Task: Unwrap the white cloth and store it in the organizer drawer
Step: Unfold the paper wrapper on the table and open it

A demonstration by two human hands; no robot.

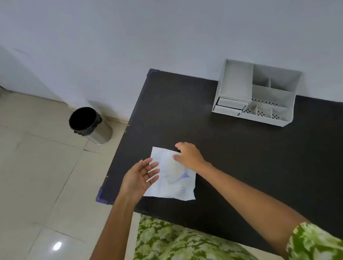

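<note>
A flat white packet with the white cloth (175, 180) inside lies near the left front corner of the dark table (236, 156). My left hand (139, 177) hovers palm up with fingers spread over the packet's left edge, holding nothing. My right hand (188, 155) rests on the packet's far right corner, fingers curled down onto it. The grey organizer (257, 92) stands at the back of the table against the wall; its two small drawers (229, 105) at the lower left look shut.
A round bin (87, 123) with a black liner stands on the tiled floor left of the table. The white wall runs right behind the organizer. My green patterned clothing shows below the table's front edge.
</note>
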